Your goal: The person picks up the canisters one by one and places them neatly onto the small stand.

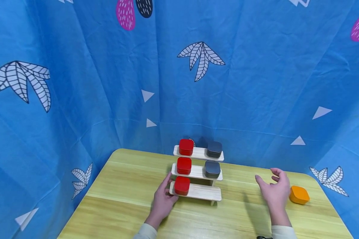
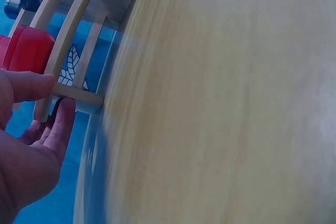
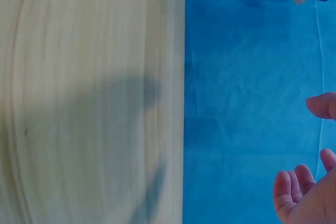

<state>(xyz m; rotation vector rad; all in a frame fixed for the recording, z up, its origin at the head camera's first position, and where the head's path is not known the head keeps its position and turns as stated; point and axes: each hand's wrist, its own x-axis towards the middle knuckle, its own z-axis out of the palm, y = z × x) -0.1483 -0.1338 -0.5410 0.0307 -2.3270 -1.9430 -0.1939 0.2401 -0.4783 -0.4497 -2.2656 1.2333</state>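
A three-tier wooden display stand (image 1: 204,192) stands on the table towards the back. My left hand (image 1: 164,201) grips the left end of its lowest tier, the thumb above the board and fingers below it in the left wrist view. On that tier sits a red rounded box (image 1: 182,186), close to the thumb. The middle tier bears a second red box (image 1: 183,166) and a dark grey box (image 1: 212,169); the top one holds a third red box (image 1: 186,147) and another dark grey box (image 1: 214,149). My right hand (image 1: 276,191) hovers with loosely bent fingers and holds nothing.
An orange rounded box (image 1: 299,195) lies on the table just right of my right hand. The light wooden tabletop (image 1: 122,189) ends at a blue patterned curtain (image 1: 242,99) behind and at both sides.
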